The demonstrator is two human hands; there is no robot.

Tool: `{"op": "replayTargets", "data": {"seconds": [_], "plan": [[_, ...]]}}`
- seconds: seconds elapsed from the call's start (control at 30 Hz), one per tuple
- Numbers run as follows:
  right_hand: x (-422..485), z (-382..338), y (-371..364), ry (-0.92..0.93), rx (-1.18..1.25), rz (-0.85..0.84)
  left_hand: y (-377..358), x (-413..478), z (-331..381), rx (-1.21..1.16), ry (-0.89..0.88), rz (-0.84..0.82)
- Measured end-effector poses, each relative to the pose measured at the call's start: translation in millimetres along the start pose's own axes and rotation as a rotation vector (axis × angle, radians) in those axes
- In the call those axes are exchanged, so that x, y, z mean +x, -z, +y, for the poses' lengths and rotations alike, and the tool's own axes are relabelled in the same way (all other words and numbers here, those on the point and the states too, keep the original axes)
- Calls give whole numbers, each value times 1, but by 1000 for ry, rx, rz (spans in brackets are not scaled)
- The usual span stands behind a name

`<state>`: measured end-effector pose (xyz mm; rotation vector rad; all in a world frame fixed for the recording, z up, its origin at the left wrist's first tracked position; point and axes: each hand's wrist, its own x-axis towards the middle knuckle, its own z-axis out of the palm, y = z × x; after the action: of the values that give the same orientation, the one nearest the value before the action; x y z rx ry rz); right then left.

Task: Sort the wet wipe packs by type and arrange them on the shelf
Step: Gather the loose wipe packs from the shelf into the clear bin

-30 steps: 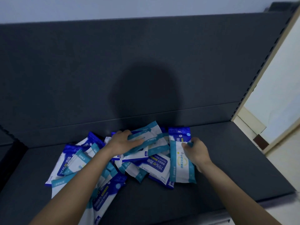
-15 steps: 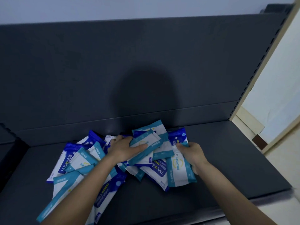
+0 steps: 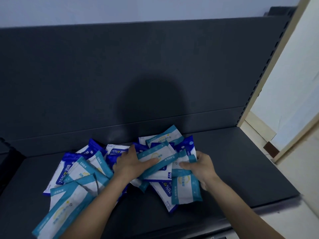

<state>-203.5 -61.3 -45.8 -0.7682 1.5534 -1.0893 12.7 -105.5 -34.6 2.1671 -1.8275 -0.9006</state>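
Note:
A mixed heap of wet wipe packs lies on the dark grey shelf (image 3: 241,169): teal-and-white packs and dark blue "75%" packs (image 3: 66,169). My left hand (image 3: 133,165) lies over the middle of the heap, thumb on top of a teal-and-white pack (image 3: 155,155) and fingers at its left edge. My right hand (image 3: 201,167) grips a second teal pack (image 3: 185,190) at the heap's right side, thumb across its face. More teal packs (image 3: 69,202) spread toward the front left.
The shelf's dark back panel (image 3: 138,75) rises right behind the heap. A perforated upright post (image 3: 265,71) bounds the shelf on the right, with pale wall and floor beyond. Bare shelf surface stretches to the right of the heap and along the front edge.
My right hand has drawn its teal pack left and nearer to me, against the pack under my left hand. The left hand has stayed on the heap's middle with its pack shifted slightly.

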Motion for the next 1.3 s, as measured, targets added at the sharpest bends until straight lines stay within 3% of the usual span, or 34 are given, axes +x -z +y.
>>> {"op": "replayTargets", "data": {"seconds": [0.17,0.4,0.6,0.83,1.1,1.3], "plan": [[-3,-1,3,130,-1,15,4,-9,2,-423,-112,65],[-6,-13,3,308,-30,36,4,-17,6,-693,-136,2],[-5,-16,5,404,-54,93,-11,-32,26,-730,-214,2],[-4,-23,34,344,63,176,-6,-37,15,-922,-96,128],[-10,-42,54,529,-65,193,4,-45,29,-1036,-80,294],[-15,-62,60,604,59,234,-1,-60,32,-1053,-46,343]]}}
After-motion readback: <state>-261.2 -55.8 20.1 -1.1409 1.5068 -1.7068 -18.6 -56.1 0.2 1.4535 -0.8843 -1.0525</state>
